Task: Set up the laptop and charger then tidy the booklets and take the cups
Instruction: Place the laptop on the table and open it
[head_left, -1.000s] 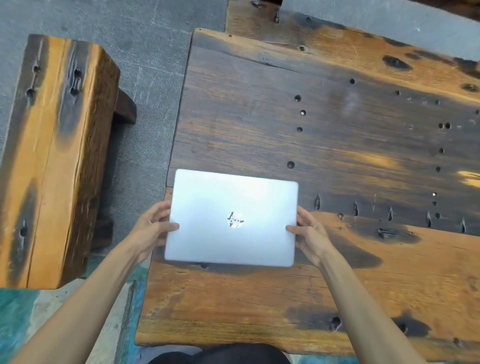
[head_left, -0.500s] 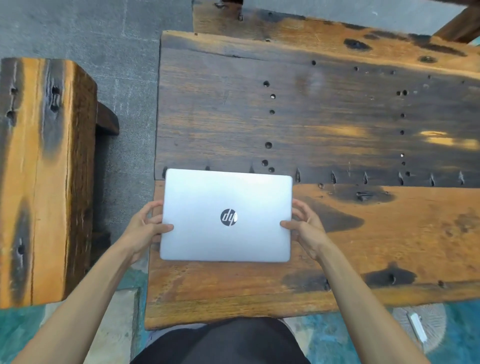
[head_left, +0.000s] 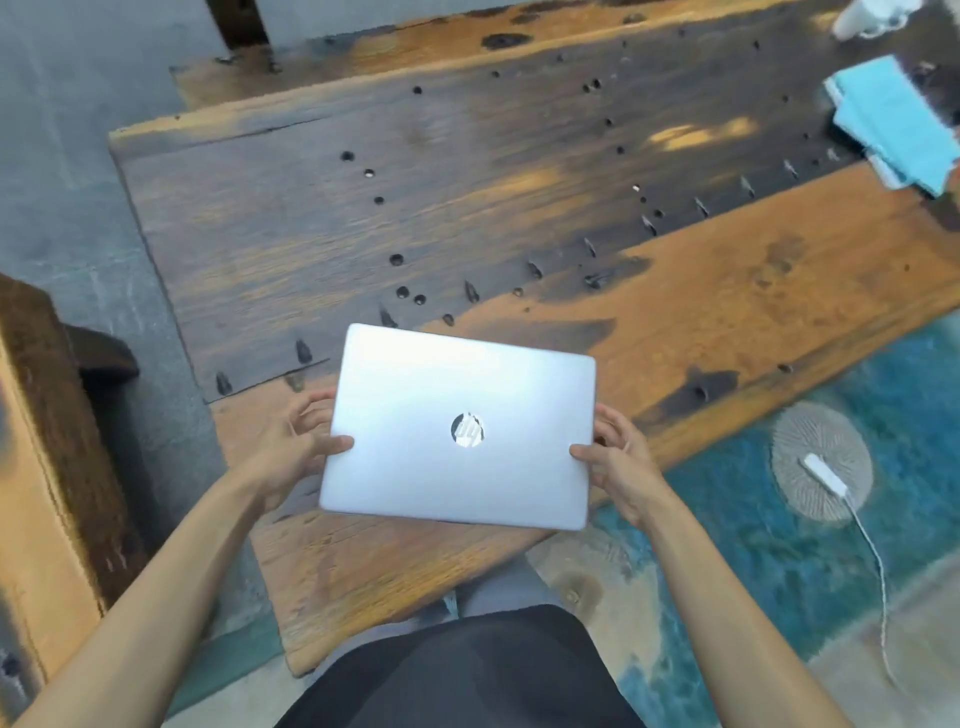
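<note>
A closed silver laptop (head_left: 457, 426) with a round logo on its lid is held over the near part of the wooden table (head_left: 519, 171). My left hand (head_left: 301, 447) grips its left edge, thumb on the lid. My right hand (head_left: 615, 462) grips the right edge the same way. A white charger (head_left: 825, 474) with a thin white cable lies on the floor to the right, on a pale round patch. Light blue booklets (head_left: 893, 124) lie at the table's far right. A white cup (head_left: 862, 15) shows partly at the top right edge.
A heavy wooden bench (head_left: 47, 467) stands left of the table, with grey stone floor (head_left: 62, 156) between them. Blue-green painted floor (head_left: 779, 545) lies right of my legs. The table top has many small holes.
The view has swung to the right, bringing the booklets, cup and charger into sight. The laptop stays in both hands and now sits tilted, nearer the table's front edge.
</note>
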